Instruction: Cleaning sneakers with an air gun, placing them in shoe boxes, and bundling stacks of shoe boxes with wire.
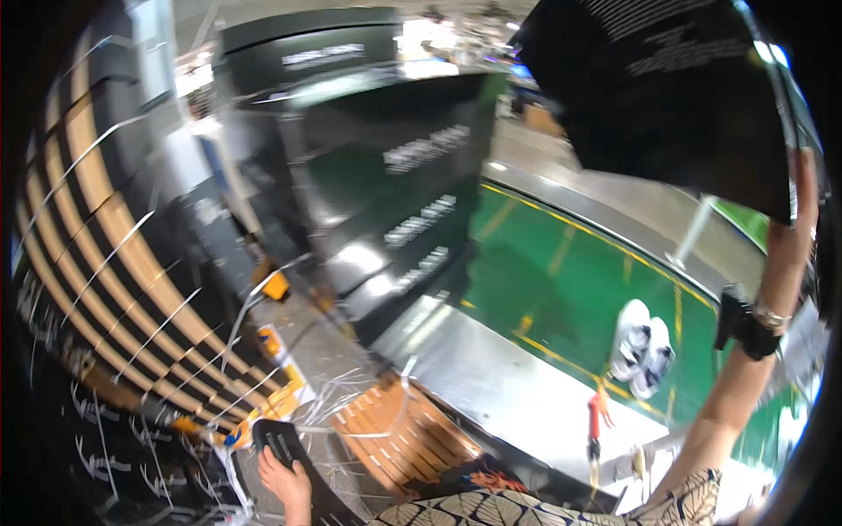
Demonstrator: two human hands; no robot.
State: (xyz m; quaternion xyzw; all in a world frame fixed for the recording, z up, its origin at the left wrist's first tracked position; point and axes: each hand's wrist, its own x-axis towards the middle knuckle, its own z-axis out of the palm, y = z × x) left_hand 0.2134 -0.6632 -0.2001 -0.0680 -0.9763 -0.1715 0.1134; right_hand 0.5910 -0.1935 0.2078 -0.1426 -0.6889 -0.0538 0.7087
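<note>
At the bottom left of the frame, the person's left hand (282, 478) rested flat on a small black device (279, 443), fingers laid over its lower end. The right arm rose along the right edge, wearing a black wristband (754, 333); its hand was hidden at the upper right behind a large black box (675, 83), which it appeared to hold up, though the grip could not be seen. Stacked black boxes (386, 184) filled the centre, above a wooden pallet (403, 430) and green floor (570, 272).
</note>
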